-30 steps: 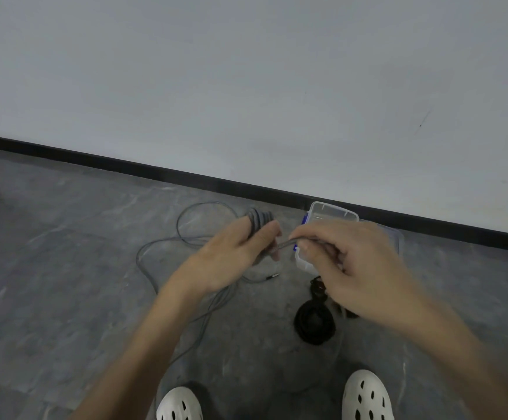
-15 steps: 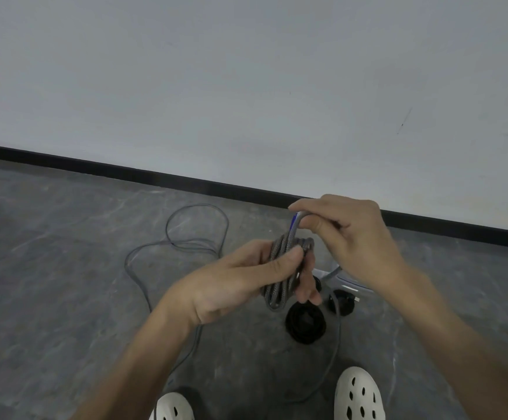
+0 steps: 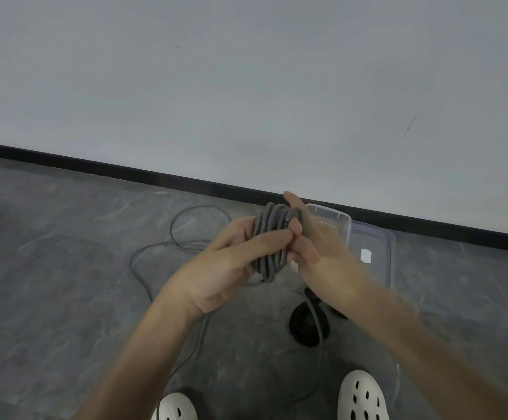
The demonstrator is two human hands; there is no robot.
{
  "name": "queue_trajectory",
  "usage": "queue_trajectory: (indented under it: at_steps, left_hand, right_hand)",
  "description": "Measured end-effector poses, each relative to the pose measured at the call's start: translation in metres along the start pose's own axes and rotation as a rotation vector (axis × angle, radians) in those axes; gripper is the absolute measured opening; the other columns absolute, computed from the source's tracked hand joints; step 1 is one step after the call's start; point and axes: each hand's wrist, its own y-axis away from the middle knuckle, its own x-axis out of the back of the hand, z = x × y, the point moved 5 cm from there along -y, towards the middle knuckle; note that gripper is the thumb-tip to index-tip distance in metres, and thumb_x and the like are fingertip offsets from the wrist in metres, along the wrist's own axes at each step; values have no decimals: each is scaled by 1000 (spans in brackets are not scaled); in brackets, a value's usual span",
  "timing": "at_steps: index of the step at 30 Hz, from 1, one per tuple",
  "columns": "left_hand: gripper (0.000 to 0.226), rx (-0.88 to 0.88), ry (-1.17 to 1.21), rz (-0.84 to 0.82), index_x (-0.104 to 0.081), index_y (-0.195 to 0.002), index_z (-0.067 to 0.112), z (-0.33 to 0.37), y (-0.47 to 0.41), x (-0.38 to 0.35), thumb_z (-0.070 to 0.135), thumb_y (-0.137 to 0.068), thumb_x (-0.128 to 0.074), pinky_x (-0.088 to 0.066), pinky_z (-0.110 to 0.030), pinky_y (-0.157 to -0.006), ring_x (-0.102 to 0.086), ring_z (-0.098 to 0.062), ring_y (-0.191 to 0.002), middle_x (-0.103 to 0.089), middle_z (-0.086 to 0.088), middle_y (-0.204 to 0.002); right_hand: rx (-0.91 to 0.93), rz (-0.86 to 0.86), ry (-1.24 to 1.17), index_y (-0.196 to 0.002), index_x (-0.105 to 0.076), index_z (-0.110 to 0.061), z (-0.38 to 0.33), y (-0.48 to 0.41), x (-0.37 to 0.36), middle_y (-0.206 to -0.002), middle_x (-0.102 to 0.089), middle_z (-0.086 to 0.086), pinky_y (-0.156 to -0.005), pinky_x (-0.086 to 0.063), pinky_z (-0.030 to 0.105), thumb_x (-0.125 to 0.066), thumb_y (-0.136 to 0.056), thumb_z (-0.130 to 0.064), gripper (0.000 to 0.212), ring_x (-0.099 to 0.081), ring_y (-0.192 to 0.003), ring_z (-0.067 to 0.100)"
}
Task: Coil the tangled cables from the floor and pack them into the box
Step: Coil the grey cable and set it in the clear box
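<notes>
Left grip (image 3: pixel 228 265) is clamped on the grey braided coil (image 3: pixel 272 218), thumb (image 3: pixel 277 237) laid flat across the front of the loops and the other fingers curled in behind, so the bundle stands nearly upright, poking out above and below the thumb. Right grip (image 3: pixel 325 253) is up against the coil's right side, fingers straight and spread, index tip reaching just past the top of the loops; it's blurred, and it looks flat against the bundle rather than wrapped round it. The coil is up in the air, well clear of the floor (image 3: pixel 64 298), between the two grips. From the bottom of the bundle a grey tail (image 3: pixel 316 319) drops under the right wrist and crosses a black coiled cable (image 3: pixel 302 325) lying on the floor. Left of the hands, more loose grey cable (image 3: pixel 186 245) sprawls in a wide loop over the floor and runs back under the left forearm. Just behind the right grip sits the clear plastic box (image 3: pixel 390 256), open-topped, close to the black baseboard (image 3: pixel 155 176) and the pale wall (image 3: pixel 246 86); the coil is near it, in front of its left end. At the bottom edge, two white perforated clogs (image 3: pixel 363 395) point forward.
</notes>
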Motion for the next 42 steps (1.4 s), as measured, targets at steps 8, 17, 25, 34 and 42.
queue_trajectory:
  at_steps: [8,17,25,34,42]
  left_hand:
    - [32,-146,33,305,-78,-79,27,6,-4,20,23,-94,-50,-49,-19,-80,-61,-4,-82,-71,9,-82]
    - [36,-307,115,484,-77,-76,26,18,1,39,15,-96,-49,-49,-17,-84,-68,-10,-94,-71,8,-82]
    - [43,-251,19,497,-76,-71,29,14,1,33,16,-99,-46,-47,-23,-94,-65,-10,-95,-70,11,-80]
    - [19,-299,-157,547,-66,-92,18,16,-4,34,19,-100,-48,-46,-14,-84,-67,-9,-95,-73,4,-89]
    - [16,-282,-400,628,-62,-88,23,20,7,51,26,-97,-49,-50,-31,-84,-62,-35,-87,-74,3,-87]
  right_hand:
    - [-41,-3,-33,-136,-28,-26,1,1,-25,-94,-57,-2,-72,-55,32,-46,-94,0,52,-63,-78,13]
    - [-89,-34,-338,-136,-38,-24,-12,10,-35,-63,-59,-5,-52,-42,19,-36,-104,-20,32,-52,-56,5]
    - [29,-229,148,-131,-44,-17,-19,17,-45,-62,-47,-1,-43,-34,22,-36,-104,-26,30,-45,-47,13]
    - [-68,-400,-426,-96,-51,-12,-38,36,-31,-72,-69,2,-81,-56,33,-49,-98,-11,3,-69,-78,14]
    - [-45,-327,-470,-115,-55,-30,-47,39,-28,-56,-38,-6,-47,-33,19,-42,-102,-22,20,-36,-49,6]
